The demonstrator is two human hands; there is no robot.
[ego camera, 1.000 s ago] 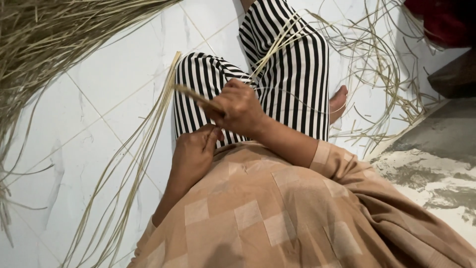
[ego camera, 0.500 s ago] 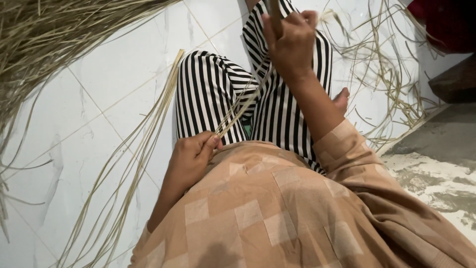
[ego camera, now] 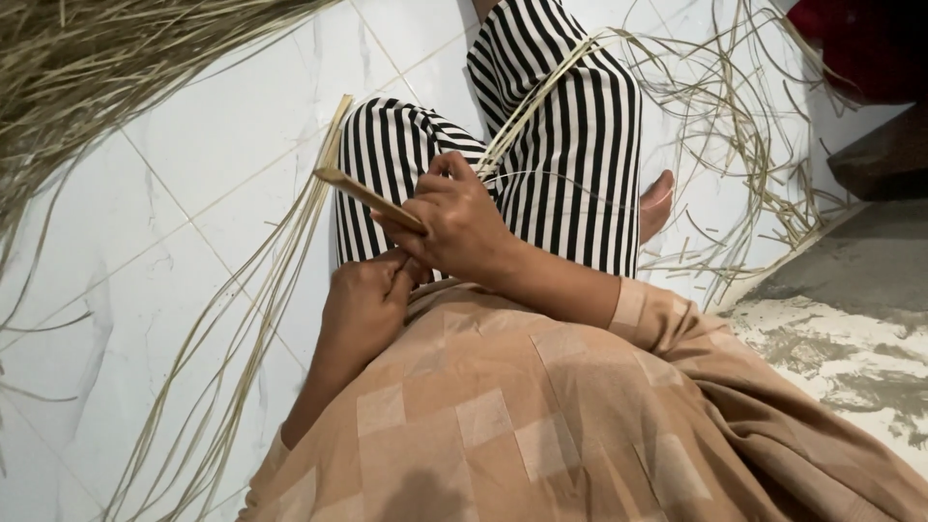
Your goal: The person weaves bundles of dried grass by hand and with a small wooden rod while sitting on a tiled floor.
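Stripping step: right hand (ego camera: pixel 459 227) clamps stick (ego camera: pixel 367 196) against strip (ego camera: pixel 527 121); left hand (ego camera: pixel 367 300) pinches strip's end over lap. Next needs a steady draw.

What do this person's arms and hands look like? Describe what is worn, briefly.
Both hands, left hand and right hand, are bare: no gloves, and no rings or bands show. Loose tan sleeves with a pale checked pattern reach the forearms.

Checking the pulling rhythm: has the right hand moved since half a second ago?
Yes. The right hand has come back down from the far knee of the striped trousers to the lap, close to the left hand.
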